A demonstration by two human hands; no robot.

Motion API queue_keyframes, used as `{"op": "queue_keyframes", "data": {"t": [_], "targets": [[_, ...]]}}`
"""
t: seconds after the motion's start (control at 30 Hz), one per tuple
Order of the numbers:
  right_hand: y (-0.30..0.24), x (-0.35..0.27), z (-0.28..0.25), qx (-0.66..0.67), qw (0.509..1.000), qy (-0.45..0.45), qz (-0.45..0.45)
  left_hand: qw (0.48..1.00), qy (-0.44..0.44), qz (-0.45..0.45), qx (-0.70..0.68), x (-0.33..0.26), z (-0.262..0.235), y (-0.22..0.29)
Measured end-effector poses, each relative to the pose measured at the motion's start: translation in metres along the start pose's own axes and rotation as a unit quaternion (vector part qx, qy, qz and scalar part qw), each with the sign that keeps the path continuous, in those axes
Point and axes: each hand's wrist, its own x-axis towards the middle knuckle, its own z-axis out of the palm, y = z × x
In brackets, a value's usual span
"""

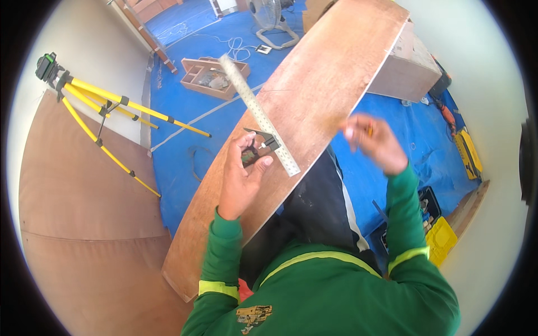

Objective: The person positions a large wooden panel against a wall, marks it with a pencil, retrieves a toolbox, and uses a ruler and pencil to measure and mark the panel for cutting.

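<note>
A long brown plywood board (319, 84) runs from lower left to upper right across my lap. A metal combination square (255, 109) lies on it, its steel ruler pointing up-left. My left hand (242, 173) grips the square's dark head at the board's left edge. Blurred by movement, my right hand (374, 141) hovers above the board's right edge, holding a thin yellow pencil. Both sleeves are green with yellow bands.
A blue tarp (185, 117) covers the floor. A yellow tripod with a green laser level (95, 106) stands at left beside plywood sheets (73, 224). A wooden tray (210, 75), a fan (269, 19), a wooden box (412, 64), a drill (445, 109) and a yellow toolbox (440, 238) lie around.
</note>
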Motion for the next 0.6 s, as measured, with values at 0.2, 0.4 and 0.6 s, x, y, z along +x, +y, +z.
{"op": "queue_keyframes", "data": {"t": [0.2,0.4,0.6], "targets": [[0.031,-0.046,0.040,0.094,0.995,0.006,0.024,0.995,0.030,-0.043,-0.080,-0.010,0.018,-0.008],[0.034,-0.046,0.043,0.095,0.995,0.013,0.009,1.000,-0.002,-0.015,-0.022,-0.016,0.040,0.002],[0.042,-0.042,0.064,0.093,0.994,-0.052,0.015,1.000,-0.021,0.005,-0.004,-0.025,0.053,0.006]]}}
